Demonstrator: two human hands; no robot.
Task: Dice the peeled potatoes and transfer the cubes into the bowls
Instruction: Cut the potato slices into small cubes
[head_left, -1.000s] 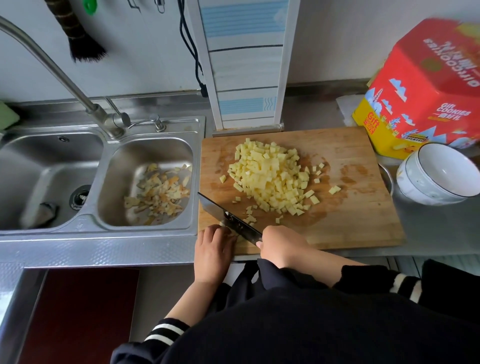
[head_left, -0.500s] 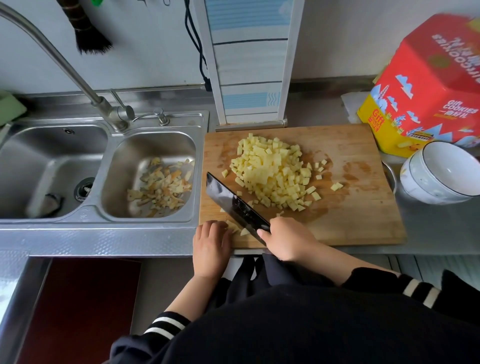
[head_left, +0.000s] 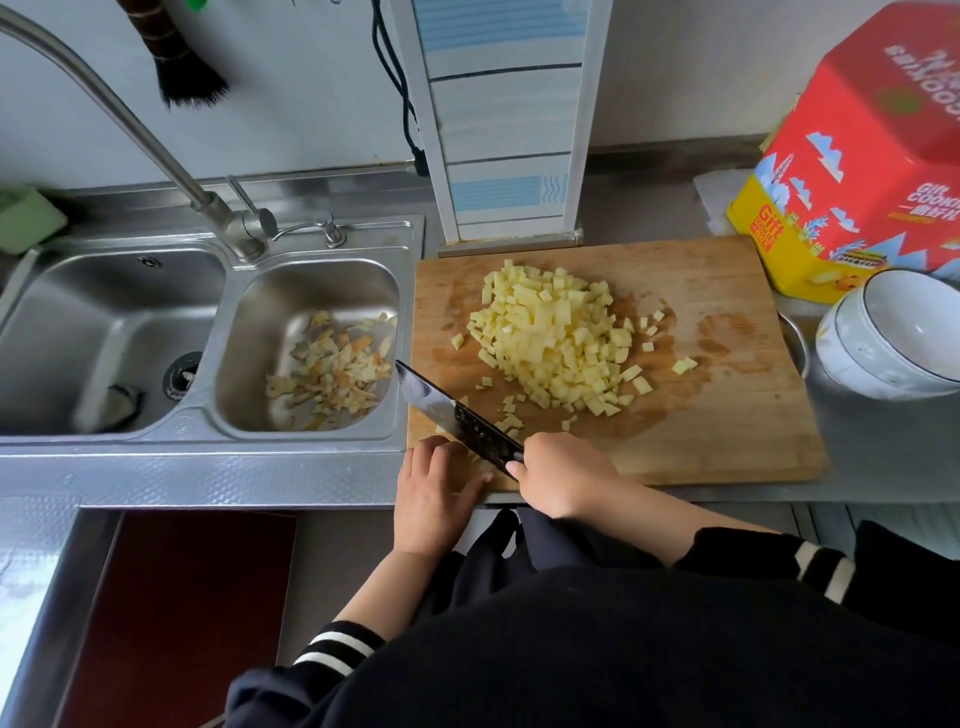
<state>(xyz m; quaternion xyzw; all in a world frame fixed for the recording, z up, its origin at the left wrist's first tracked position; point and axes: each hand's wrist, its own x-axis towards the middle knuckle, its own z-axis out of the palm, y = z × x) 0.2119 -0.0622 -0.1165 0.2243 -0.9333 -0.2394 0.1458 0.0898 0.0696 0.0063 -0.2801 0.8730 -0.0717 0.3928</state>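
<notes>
The right hand gripped the handle of the knife, fingers curled round it. The blade ran diagonally from the hand toward the upper left, its tip at the left edge of the cutting board. The left hand lay palm down at the board's near left corner, just beside the blade, fingers bent over the remaining potato piece; that piece was mostly hidden, so the grip on it could not be confirmed. The pile of diced cubes sat at mid-board, beyond and to the right of both hands, with a few loose cubes scattered around it. The white bowl stood on the tabletop off the board's right edge, nearer the right hand. Judged from this layout, transfer would run rightward across the board, with cutting at the near left corner not yet finished.
</notes>
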